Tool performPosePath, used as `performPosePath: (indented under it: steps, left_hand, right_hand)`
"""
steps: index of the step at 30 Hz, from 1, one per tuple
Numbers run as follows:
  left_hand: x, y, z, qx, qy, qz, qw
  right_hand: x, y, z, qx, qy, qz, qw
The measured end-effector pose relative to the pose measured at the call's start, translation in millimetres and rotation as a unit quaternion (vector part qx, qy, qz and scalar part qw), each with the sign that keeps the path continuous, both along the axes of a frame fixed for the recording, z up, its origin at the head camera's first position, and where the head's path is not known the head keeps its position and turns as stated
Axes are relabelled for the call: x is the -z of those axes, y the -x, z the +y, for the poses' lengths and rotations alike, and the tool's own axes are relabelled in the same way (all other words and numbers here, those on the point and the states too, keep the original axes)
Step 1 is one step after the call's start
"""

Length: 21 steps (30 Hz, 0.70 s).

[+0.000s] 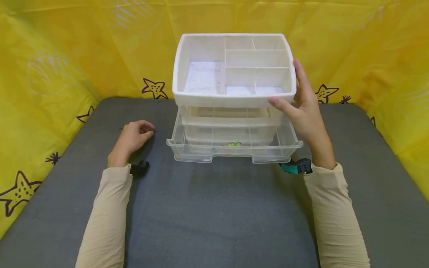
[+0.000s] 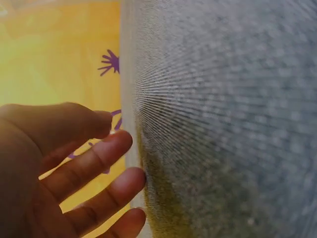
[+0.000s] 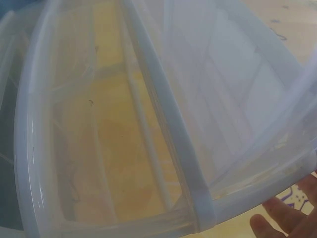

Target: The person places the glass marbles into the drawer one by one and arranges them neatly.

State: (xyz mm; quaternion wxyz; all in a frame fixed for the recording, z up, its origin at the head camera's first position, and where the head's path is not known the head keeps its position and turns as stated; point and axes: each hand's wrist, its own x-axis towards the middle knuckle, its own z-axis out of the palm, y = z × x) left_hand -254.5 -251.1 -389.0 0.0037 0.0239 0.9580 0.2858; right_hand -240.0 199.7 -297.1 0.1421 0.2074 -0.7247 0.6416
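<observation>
A white plastic drawer organizer (image 1: 234, 100) with a divided top stands at the back centre. Its clear lower drawer (image 1: 192, 150) is pulled out toward me, with greenish marbles (image 1: 234, 144) inside. My right hand (image 1: 306, 111) grips the organizer's right side, thumb on the front rim and fingers along the side. To the left, my left hand (image 1: 132, 137) is low at the table, its thumb and fingertips closed around a small marble (image 1: 152, 130). Another small marble (image 1: 121, 130) lies just left of that hand. In the left wrist view the thumb (image 2: 74, 121) hides what the fingertips hold.
The grey table (image 1: 214, 216) extends in front of the organizer and to both sides. A yellow cloth (image 1: 100, 48) with starfish drawings hangs behind and at the sides. Dark straps circle both wrists.
</observation>
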Motion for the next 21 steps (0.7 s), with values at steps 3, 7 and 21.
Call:
performPosePath:
  steps: [3,7,21]
  left_hand:
    - [-1.8,-0.7,1.1,-0.001,-0.015,0.015,0.9998]
    - [-5.7,-1.8,3.1,-0.007,-0.037,0.035,0.9987]
    - [-25.0,-5.8,16.3,-0.014,-0.077,0.108,0.9911]
  right_hand:
    - [-0.2,-0.1,0.1,0.003,-0.004,-0.001,1.0]
    - [-0.5,-0.4,0.0,0.005,-0.008,-0.002,1.0]
    - [-0.4,-1.1,0.4,0.0,-0.006,0.001,1.0]
